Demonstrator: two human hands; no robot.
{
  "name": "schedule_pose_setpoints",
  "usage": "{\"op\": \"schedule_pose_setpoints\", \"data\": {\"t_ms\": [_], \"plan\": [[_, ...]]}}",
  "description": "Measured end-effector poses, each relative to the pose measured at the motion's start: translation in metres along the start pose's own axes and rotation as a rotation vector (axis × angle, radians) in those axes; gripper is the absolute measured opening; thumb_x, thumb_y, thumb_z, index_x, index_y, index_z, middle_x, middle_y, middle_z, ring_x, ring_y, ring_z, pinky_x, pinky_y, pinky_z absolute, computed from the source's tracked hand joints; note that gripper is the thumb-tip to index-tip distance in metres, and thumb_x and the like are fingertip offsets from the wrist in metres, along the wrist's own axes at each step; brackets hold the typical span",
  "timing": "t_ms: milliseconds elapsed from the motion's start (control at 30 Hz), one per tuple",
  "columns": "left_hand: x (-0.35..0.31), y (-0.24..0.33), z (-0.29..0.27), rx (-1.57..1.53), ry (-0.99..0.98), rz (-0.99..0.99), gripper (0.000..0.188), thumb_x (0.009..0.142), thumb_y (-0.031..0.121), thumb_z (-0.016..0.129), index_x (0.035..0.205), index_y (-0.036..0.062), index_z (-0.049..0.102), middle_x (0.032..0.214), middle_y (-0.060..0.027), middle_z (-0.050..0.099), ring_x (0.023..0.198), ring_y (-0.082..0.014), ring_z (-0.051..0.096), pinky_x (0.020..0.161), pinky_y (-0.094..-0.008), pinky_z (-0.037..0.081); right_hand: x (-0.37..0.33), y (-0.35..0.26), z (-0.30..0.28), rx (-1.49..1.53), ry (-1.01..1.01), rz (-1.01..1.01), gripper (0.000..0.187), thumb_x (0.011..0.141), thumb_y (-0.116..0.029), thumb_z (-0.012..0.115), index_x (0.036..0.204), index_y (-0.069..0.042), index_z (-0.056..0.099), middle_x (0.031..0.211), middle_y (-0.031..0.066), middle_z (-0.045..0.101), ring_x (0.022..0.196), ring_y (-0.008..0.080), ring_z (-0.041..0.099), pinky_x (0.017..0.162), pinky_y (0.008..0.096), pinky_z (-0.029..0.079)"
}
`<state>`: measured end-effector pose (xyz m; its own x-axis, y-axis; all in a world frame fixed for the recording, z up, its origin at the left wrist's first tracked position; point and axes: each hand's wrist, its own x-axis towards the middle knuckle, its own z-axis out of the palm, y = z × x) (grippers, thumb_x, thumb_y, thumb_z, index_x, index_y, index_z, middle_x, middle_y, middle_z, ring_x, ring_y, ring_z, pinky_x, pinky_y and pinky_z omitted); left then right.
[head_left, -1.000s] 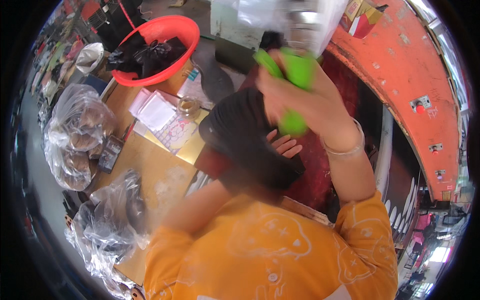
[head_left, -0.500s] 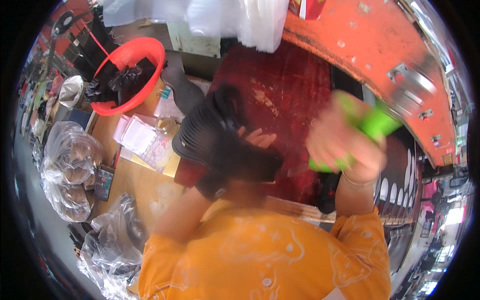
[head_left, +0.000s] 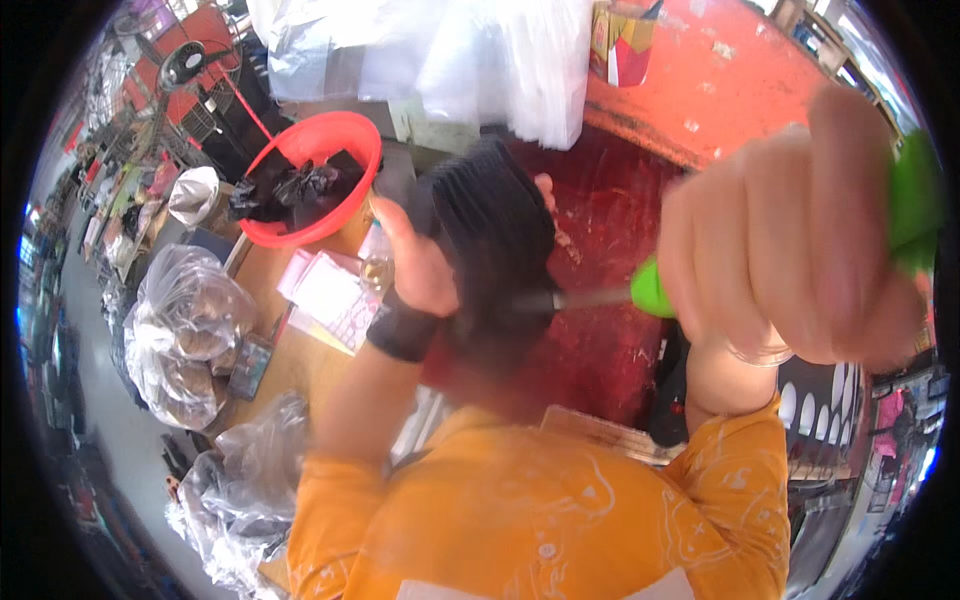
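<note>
Above dark red tabletop, layered black stack is clasped by part-curled left hand, thumb and fingertips set on opposite sides. Green tool is gripped by curled right hand; greyish strip is seen between tool and stack. Stack judged light, bendable, prone to fanning; best held across both sides. Matte, ridged edges; tool smooth, plastic-looking.

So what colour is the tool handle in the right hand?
The tool handle is bright green, best seen in the head view.
</note>
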<state>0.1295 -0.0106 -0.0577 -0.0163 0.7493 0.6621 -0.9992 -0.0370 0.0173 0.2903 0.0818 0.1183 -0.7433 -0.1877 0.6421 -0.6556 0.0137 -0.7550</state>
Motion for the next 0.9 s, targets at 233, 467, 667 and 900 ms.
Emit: {"op": "schedule_pose_setpoints", "data": {"t_ms": [233,467,667,900], "plan": [[-0.014,0.01,0.005,0.974,0.413,-0.128,0.107,0.066,0.083,0.044,0.132,-0.0007,0.034,0.114,-0.0234,0.055,0.091,-0.0298,0.06,0.08,-0.0409,0.049,-0.02,0.032,-0.009,-0.609,0.521,0.291,0.017,0.083,-0.017,0.062,0.076,-0.004,0.054,0.064,-0.0028,0.047,0.057,0.0086,0.046,0.054,0.0236,0.039],[-0.037,-0.015,0.024,0.455,0.058,-0.493,0.067,0.078,0.047,0.065,0.114,-0.0066,0.048,0.093,-0.0186,0.06,0.069,-0.0283,0.064,0.059,-0.0373,0.055,-0.045,0.092,0.016,0.093,0.207,0.55,0.073,0.058,-0.033,0.082,0.114,0.001,0.048,0.123,0.0244,0.05,0.108,0.0281,0.053,0.086,0.0295,0.044],[-0.041,-0.021,0.019,0.406,0.066,-0.468,0.065,0.082,0.05,0.057,0.115,-0.0052,0.048,0.093,-0.0175,0.062,0.073,-0.0268,0.065,0.064,-0.0363,0.054,-0.059,0.109,0.025,0.023,0.202,0.492,0.07,0.072,-0.047,0.069,0.111,0.006,0.043,0.113,0.0287,0.055,0.101,0.033,0.058,0.09,0.0395,0.047],[-0.044,-0.019,0.013,0.412,0.099,-0.452,0.064,0.086,0.053,0.048,0.116,-0.0035,0.049,0.092,-0.0163,0.063,0.076,-0.0251,0.065,0.069,-0.0351,0.053,-0.072,0.114,0.02,-0.068,0.287,0.666,0.07,0.047,-0.011,0.087,0.095,-0.004,0.037,0.11,0.0237,0.055,0.098,0.0259,0.058,0.086,0.0385,0.048]]}}
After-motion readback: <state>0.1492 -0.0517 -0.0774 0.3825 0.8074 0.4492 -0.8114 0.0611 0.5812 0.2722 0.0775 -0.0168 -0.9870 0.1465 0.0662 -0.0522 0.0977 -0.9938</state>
